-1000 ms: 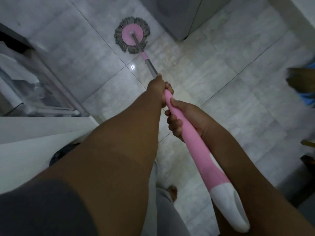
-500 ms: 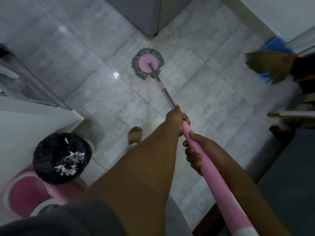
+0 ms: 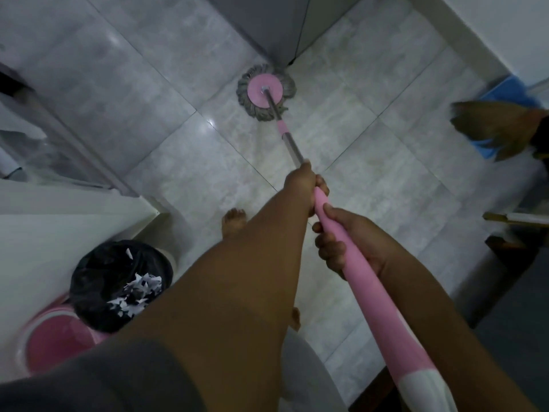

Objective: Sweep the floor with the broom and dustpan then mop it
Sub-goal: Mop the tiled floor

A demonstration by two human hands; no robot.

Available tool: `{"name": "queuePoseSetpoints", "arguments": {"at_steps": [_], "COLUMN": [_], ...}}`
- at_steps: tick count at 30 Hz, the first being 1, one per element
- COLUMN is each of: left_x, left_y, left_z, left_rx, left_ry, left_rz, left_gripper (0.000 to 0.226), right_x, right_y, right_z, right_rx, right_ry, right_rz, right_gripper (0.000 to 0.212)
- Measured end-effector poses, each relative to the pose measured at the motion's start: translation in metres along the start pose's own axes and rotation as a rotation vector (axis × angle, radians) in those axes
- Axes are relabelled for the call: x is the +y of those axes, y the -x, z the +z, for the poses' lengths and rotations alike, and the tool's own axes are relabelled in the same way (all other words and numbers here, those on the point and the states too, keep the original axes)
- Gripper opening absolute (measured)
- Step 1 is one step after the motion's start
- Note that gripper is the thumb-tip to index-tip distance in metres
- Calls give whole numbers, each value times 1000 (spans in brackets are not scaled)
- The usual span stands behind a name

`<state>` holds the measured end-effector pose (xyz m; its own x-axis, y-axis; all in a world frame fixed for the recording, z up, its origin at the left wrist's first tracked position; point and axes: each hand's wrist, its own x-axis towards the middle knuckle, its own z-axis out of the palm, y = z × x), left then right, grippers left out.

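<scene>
Mop handle (image 3: 383, 316) end cut off, broom (image 3: 499, 129) blurred at edge

The floor (image 3: 371, 179) is laid in large pale grey marbled tiles with thin dark joints, glossy enough to catch a small glint of light. A grey cabinet (image 3: 276, 22) stands on it at the top edge. A white wall (image 3: 505, 28) runs along the upper right. At the left a white partition (image 3: 53, 233) ends in a corner, with a glass-fronted unit (image 3: 50, 150) beyond it. The light is dim.
</scene>
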<state>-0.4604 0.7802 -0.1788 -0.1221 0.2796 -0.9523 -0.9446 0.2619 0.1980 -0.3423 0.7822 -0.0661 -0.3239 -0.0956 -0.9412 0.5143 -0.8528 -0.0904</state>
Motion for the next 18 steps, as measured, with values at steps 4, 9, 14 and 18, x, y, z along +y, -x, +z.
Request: {"name": "queuePoseSetpoints", "arguments": {"at_steps": [4,9,14,18], "left_x": [106,226,288,285], "left_y": [-33,-67,-93,-95], "left_z": [-18,-38,-54,-53], "left_rx": [39,58,35,48], "left_ry": [63,140,255,238], "left_rz": [58,106,102,112], "left_gripper": [38,40,38,40], "right_x": [-75,-162,-208,-206], "right_y": [-53,-113,-150,-152], "right_z": [66,141,177,170], "right_rx": [-12,-53,-87,-100], "right_ry": [53,109,144,136], "right_rz": [3,4,1,22], "right_gripper": [34,36,39,39]}}
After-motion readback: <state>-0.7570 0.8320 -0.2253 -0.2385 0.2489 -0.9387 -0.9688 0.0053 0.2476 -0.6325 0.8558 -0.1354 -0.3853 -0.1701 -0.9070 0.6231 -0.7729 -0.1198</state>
